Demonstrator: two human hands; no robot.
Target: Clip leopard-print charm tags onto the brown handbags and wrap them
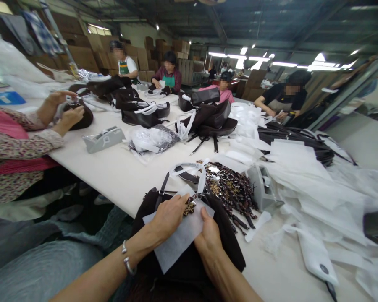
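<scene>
A dark brown handbag (pixel 231 241) stands in front of me at the table's edge, its handle (pixel 185 169) partly covered with white wrapping. Against its front lies a thin white sheet (pixel 176 247), with a leopard-print charm (pixel 189 207) on top near the bag's metal ring. My left hand (pixel 170 216) lies across the sheet, fingers together and fingertips beside the charm; its thumb is hidden. The sheet's right side is pinched by my right hand (pixel 209 233), thumb in front and fingers behind. Just behind the bag is a heap of leopard-print charms (pixel 228 184) with metal rings.
Tape dispensers (pixel 263 188) (pixel 103 139) stand right and left. White sheets (pixel 292 167) and a white corded device (pixel 316 256) lie at right. Dark bags (pixel 208 117) and a plastic-wrapped bundle (pixel 154 138) sit farther back. A co-worker's hands (pixel 71 117) work at left; several people are beyond.
</scene>
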